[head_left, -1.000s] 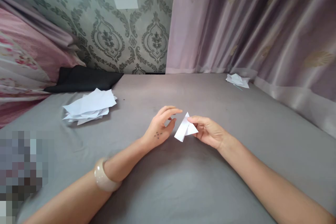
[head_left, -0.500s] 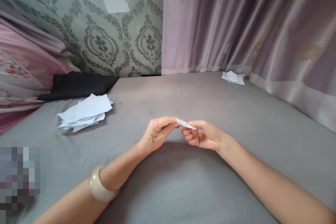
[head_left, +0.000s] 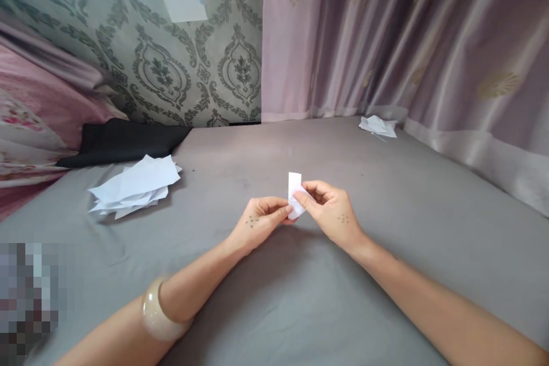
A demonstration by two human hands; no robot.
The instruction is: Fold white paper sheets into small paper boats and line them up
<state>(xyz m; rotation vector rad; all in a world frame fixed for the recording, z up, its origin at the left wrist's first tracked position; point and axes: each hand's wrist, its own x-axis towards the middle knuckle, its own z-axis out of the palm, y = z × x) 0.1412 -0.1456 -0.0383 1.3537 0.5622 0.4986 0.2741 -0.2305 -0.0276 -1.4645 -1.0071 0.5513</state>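
A small folded piece of white paper (head_left: pixel 294 184) is held between my two hands above the grey sheet. My left hand (head_left: pixel 259 222) pinches its lower left edge between thumb and fingers; a pale bangle (head_left: pixel 158 314) circles that forearm. On the other side my right hand (head_left: pixel 334 211) grips the paper, thumb pressed on its face and fingers behind. One strip of the paper stands upright, while another part slants to the right under my right thumb. The fingers of both hands partly hide the folds.
A loose stack of white paper sheets (head_left: pixel 137 186) lies at the left, in front of a black cloth (head_left: pixel 128 140). Several crumpled or folded white papers (head_left: pixel 377 125) lie at the far right near the curtain (head_left: pixel 334 40). The grey sheet (head_left: pixel 274 309) spreads beneath everything.
My right hand has turned over so its back now shows, with the thumb on the paper. The paper, seen nearly edge-on before, now faces me with a strip standing up.
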